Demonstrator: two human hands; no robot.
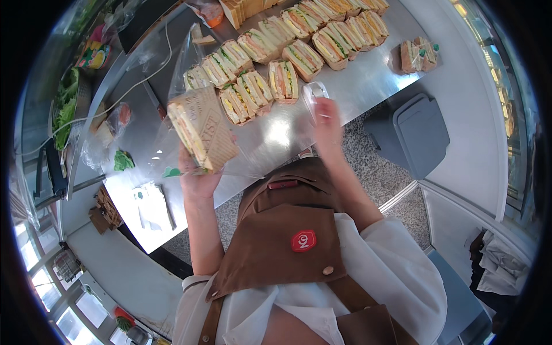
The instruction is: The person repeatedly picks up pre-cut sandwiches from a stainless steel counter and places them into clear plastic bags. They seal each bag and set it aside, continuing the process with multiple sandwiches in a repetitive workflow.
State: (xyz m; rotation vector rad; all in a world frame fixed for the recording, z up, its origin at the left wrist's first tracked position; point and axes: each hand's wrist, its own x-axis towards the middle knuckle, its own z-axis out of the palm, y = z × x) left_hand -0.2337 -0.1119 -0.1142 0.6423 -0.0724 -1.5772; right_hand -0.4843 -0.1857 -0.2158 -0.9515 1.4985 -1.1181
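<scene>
My left hand (200, 183) holds a cut sandwich (202, 133) in printed brown paper, tilted above the steel counter. A clear plastic bag (248, 164) surrounds it loosely, with a small green mark near my fingers. At the counter's front edge, my right hand (330, 123) is blurred and grips a small white object (315, 89), perhaps a tape dispenser. Paper-wrapped sandwich halves (282, 82) stand in rows just beyond both hands, their cut faces upward.
The steel counter (276, 133) also bears a knife (155, 99), a lettuce piece (123, 160), a stack of clear bags (151, 205) and a bagged sandwich (418, 55). Sliced bread (246, 10) stands at the back. A grey lidded bin (420, 133) is at the right.
</scene>
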